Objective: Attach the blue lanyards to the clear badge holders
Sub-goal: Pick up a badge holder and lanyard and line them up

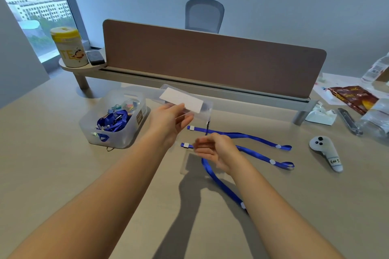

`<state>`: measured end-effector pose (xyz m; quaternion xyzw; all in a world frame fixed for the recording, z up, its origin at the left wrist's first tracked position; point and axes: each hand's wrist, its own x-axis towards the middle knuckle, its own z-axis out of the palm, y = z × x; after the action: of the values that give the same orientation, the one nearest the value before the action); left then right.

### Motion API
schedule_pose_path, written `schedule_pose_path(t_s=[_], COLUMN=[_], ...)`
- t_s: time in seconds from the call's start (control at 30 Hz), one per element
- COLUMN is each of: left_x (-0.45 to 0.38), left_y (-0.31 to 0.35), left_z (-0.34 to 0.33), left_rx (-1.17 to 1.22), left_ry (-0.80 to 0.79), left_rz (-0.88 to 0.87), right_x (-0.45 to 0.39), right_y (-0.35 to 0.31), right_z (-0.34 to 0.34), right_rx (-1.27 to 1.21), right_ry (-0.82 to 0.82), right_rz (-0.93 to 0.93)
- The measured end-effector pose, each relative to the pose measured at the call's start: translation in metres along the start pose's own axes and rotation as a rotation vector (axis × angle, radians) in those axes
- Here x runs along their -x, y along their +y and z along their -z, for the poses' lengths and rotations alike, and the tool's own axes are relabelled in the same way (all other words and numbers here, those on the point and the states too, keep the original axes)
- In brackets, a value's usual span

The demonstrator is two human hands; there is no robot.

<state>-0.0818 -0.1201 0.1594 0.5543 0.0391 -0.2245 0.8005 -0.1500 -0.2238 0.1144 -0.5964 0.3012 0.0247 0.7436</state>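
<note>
Both hands pinching: left hand (168, 120) badge holder (185, 101) (raised), right hand (212, 149) lanyard (223, 183).

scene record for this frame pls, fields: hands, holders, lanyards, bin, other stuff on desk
left hand: left hand holds the raised badge holder with a white card inside, above the desk
right hand: right hand pinches the lanyard end; exact grip blurred
holders: second badge holder flat on desk, under right hand
lanyards: blue lanyards lie on desk, trailing right
bin: clear bin left, holds more lanyards and clips
other: white controller, right
</note>
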Motion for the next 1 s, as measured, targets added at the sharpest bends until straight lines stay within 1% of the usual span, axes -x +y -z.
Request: schedule_pose_path(t_s=[0.1, 0.17, 0.23, 0.3, 0.4, 0.47, 0.57, 0.63, 0.7, 0.77, 0.83, 0.9, 1.0], left_x=[0.007, 0.010, 0.010, 0.008, 0.002, -0.002, -0.005, -0.006, -0.007, -0.005, -0.002, 0.003, 0.003], left_y=[0.000, -0.001, -0.003, -0.006, -0.012, -0.017, -0.028, -0.035, -0.043, -0.049, -0.054, -0.060, -0.066], left_z=[-0.004, -0.002, 0.005, 0.015, 0.029, 0.033, 0.028, 0.021, 0.012, -0.001, -0.015, -0.026, -0.029], left_rx=[0.088, 0.153, 0.173, 0.172, 0.190, 0.181, 0.145, 0.128, 0.123, 0.125, 0.134, 0.132, 0.141], left_ry=[-0.048, -0.056, -0.041, -0.008, 0.052, 0.078, 0.110, 0.110, 0.086, 0.043, -0.011, -0.055, -0.077], left_rz=[0.029, 0.058, 0.077, 0.088, 0.122, 0.137, 0.149, 0.151, 0.166, 0.181, 0.182, 0.184, 0.206], right_x=[0.000, -0.003, -0.006, -0.006, -0.005, -0.007, -0.005, -0.003, 0.002, 0.011, 0.020, 0.028, 0.029], right_y=[0.008, 0.011, 0.011, 0.009, 0.005, 0.003, -0.001, -0.004, -0.009, -0.017, -0.027, -0.034, -0.033], right_z=[-0.005, -0.009, -0.012, -0.013, -0.006, 0.005, 0.027, 0.044, 0.062, 0.078, 0.089, 0.096, 0.100], right_rx=[-0.382, -0.602, -0.760, -0.847, -0.929, -0.954, -0.916, -0.851, -0.737, -0.646, -0.630, -0.666, -0.672], right_ry=[-0.182, -0.217, -0.199, -0.157, -0.016, 0.092, 0.249, 0.395, 0.580, 0.705, 0.760, 0.788, 0.824], right_rz=[-0.041, -0.029, 0.010, 0.039, 0.095, 0.146, 0.210, 0.228, 0.254, 0.330, 0.428, 0.499, 0.520])
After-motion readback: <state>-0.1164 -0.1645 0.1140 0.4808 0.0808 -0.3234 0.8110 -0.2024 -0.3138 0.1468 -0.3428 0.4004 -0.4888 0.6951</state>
